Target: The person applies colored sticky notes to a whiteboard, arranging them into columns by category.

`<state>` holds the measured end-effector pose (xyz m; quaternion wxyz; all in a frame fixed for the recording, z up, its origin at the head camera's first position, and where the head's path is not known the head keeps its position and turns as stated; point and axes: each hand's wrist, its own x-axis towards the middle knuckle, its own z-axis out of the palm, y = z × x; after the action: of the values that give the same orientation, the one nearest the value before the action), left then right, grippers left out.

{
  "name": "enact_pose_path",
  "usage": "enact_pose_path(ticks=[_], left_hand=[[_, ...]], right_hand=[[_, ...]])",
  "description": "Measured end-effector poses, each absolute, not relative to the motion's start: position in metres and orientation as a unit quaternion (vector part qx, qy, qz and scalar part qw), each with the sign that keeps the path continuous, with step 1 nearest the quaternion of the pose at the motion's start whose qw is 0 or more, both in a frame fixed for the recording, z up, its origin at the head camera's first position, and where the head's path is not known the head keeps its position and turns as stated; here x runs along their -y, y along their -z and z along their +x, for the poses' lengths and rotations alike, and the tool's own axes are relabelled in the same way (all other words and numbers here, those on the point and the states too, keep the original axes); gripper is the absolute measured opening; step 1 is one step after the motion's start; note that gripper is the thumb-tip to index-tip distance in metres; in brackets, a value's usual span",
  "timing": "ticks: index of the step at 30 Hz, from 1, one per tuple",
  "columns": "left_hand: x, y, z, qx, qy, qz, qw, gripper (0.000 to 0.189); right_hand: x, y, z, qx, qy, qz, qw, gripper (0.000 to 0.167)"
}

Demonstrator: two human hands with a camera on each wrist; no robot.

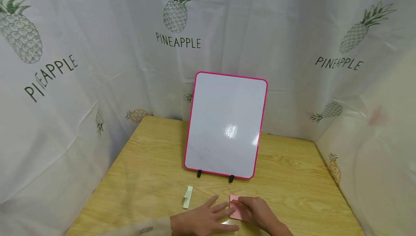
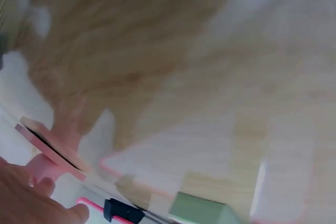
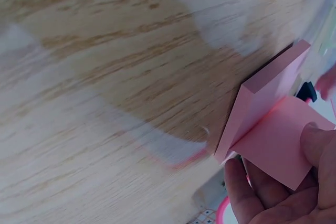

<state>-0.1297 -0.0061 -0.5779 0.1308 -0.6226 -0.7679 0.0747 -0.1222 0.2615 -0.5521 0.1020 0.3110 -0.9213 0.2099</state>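
A pink sticky note pad lies on the table in front of the whiteboard. My right hand pinches its top sheet between thumb and fingers. In the right wrist view that sheet is bent up from the pad, one edge still joined to it. My left hand is spread palm down with fingers extended, a fingertip at the pad's left edge. Left of the pad lies a narrow pale green sticky note pad, a piece of it sticking up; it appears in the left wrist view as a green block.
A whiteboard with a pink frame stands tilted on black feet behind the pads. The wooden table is enclosed by white curtains printed with pineapples. Light reflects off the board and tabletop.
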Motion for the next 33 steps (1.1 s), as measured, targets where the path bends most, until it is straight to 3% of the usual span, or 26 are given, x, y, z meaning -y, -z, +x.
enact_pose_path(ticks=[4,11,17,24,33], left_hand=[[0.001,0.574,-0.131,0.760,-0.099,-0.632,0.117,0.067],[-0.007,0.569,-0.133,0.760,-0.123,-0.635,0.068,0.068],[-0.011,0.567,-0.132,0.774,-0.106,-0.625,0.016,0.061],[-0.016,0.562,-0.135,0.767,-0.137,-0.627,0.013,0.060],[-0.017,0.559,-0.135,0.767,-0.126,-0.629,-0.015,0.062]], right_hand=[[-0.262,0.550,-0.123,0.932,-0.201,0.291,0.075,0.019],[-0.262,0.552,-0.128,0.925,-0.189,0.314,0.102,0.013],[-0.265,0.549,-0.137,0.915,-0.219,0.326,0.090,0.009],[-0.272,0.545,-0.152,0.926,-0.293,0.236,0.021,0.013],[-0.277,0.548,-0.166,0.912,-0.364,0.185,-0.032,0.021]])
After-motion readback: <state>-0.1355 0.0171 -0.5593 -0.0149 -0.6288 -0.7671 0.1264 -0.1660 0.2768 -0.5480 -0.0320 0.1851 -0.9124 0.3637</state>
